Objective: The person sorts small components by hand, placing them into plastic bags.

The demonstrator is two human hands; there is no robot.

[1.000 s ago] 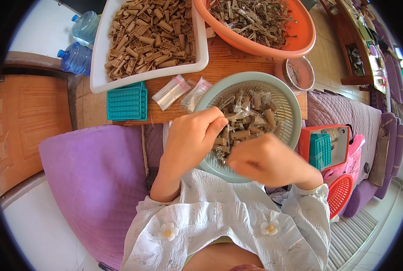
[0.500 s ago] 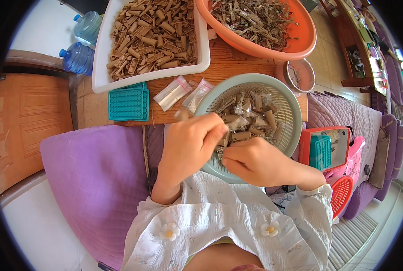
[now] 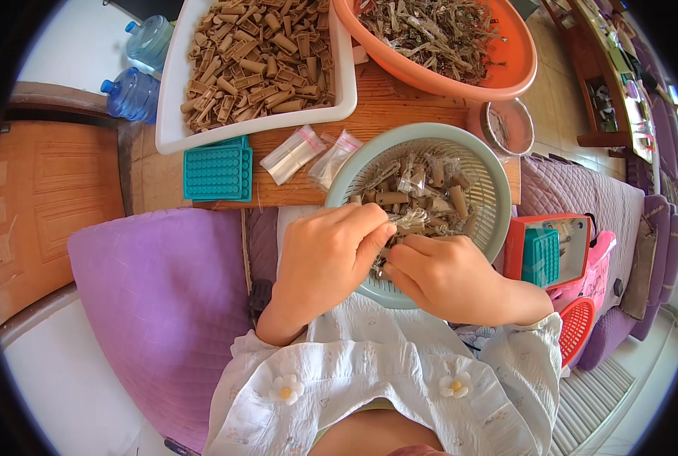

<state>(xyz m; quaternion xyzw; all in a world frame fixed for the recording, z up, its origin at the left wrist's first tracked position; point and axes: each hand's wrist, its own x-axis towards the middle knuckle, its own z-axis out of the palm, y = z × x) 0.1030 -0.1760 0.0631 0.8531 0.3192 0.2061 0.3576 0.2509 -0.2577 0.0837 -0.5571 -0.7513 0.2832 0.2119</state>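
Both my hands are closed over the near side of a grey-green plastic basket [image 3: 498,220]. At the thumb and forefinger of my left hand [image 3: 331,247] is a crumpled clear plastic bag [image 3: 412,220], pinched; its contents are hard to make out. My right hand [image 3: 457,277] is close beside it, fingertips pressed together at a tiny dark bit too small to name. Under the hands, the basket holds tan half-round plastic pieces [image 3: 459,201], some in clear bags, with thin metallic bits among them.
On the wooden table [image 3: 400,102] stand a white tray [image 3: 339,114] of tan pieces, an orange basin [image 3: 510,72] of small wrapped bits and a clear tub [image 3: 517,125]. Small zip bags [image 3: 293,156] and teal trays [image 3: 213,173] lie left of the basket. A red box [image 3: 515,247] sits right.
My left hand has moved slightly right and down, and my right hand slightly right. The clear plastic between them has shifted down and right. A blurred tan shape beside the left hand no longer shows.
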